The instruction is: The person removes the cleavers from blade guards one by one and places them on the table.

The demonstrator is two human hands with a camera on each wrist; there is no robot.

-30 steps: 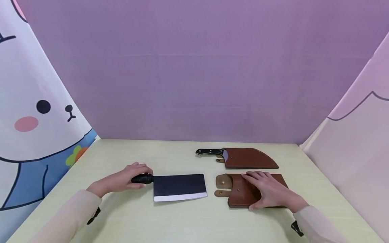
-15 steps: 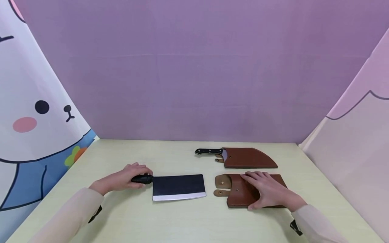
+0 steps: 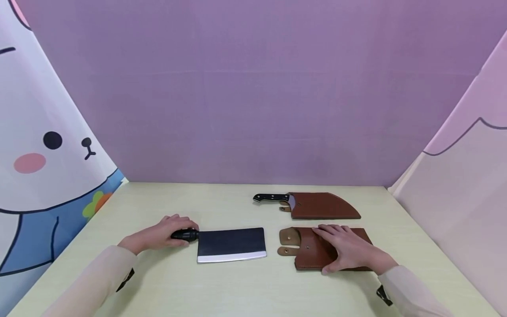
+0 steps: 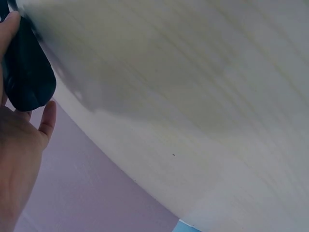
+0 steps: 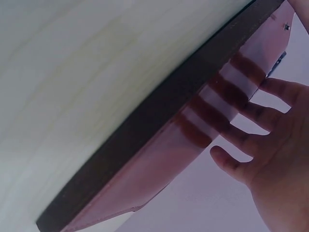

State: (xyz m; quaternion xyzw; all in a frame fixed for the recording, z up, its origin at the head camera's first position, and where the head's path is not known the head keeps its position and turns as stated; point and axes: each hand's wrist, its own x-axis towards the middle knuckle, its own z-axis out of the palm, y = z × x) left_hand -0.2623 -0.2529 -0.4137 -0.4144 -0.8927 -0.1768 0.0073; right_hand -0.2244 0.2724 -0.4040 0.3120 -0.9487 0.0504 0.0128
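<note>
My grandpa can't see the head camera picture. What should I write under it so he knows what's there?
A left hand grips the black handle of a bare cleaver at a pale table, while a right hand spreads over a brown sheath. Behind that lies a second knife, its blade mostly covered by another sheath.

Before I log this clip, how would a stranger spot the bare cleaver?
On the pale table, find the left hand. It grips the cleaver by its black handle; the wide blade points right, uncovered, unlike the sheathed knife farther back.
</note>
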